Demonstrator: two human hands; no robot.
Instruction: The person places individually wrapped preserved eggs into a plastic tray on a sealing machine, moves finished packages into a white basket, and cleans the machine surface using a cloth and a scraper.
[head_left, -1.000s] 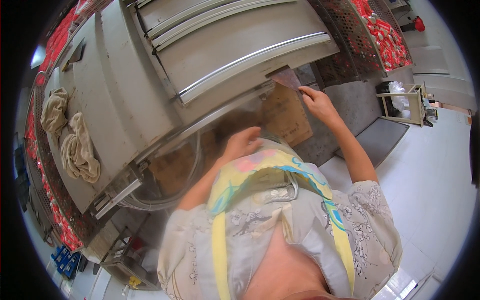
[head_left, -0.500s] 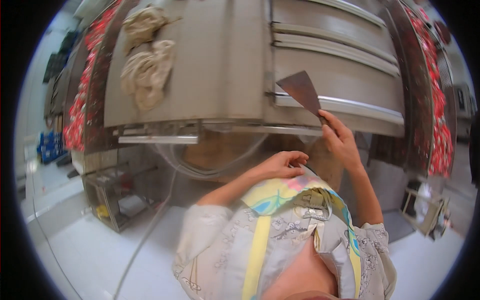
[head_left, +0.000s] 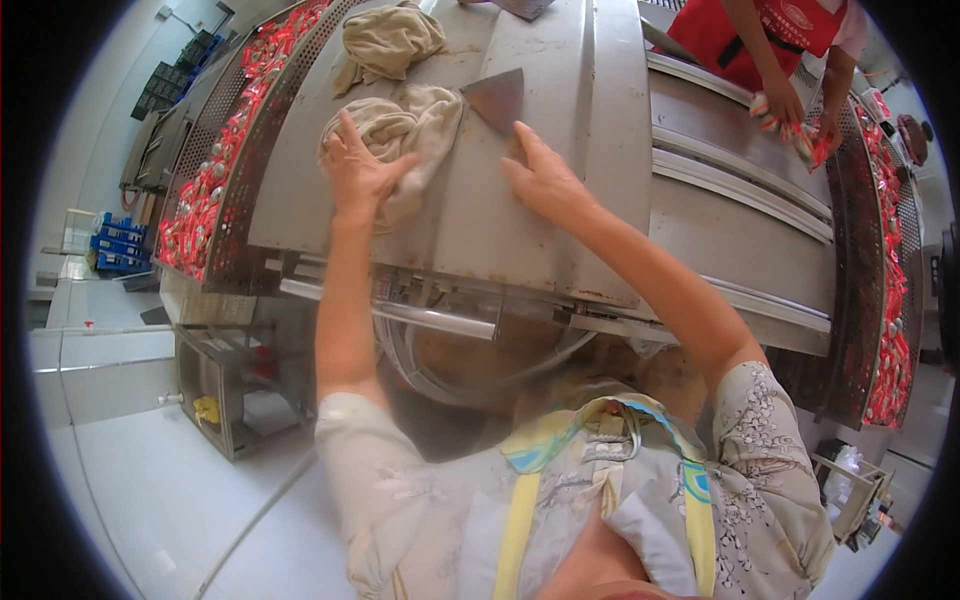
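My left hand (head_left: 362,172) rests on the nearer beige cloth (head_left: 436,120), its thumb and fingers spread wide over the crumpled fabric. Just right of that cloth, my right hand (head_left: 548,180) grips a scraper (head_left: 497,98) with a dark triangular blade. The blade points away and to the left, over the metal table (head_left: 490,225); my palm hides most of the handle. A second bunched cloth (head_left: 390,42) lies beyond the first.
Trays of red packets (head_left: 225,150) run along the table's left, with more red packets (head_left: 888,330) on the right. Metal rails (head_left: 745,185) cross the right half. At the far right, a co-worker's hands (head_left: 785,105) hold red packets. Another flat blade (head_left: 525,6) shows at the top edge.
My left hand has moved from my apron out to the nearer cloth. My right hand has carried the scraper leftward from the rails to beside that cloth. A co-worker has come into view.
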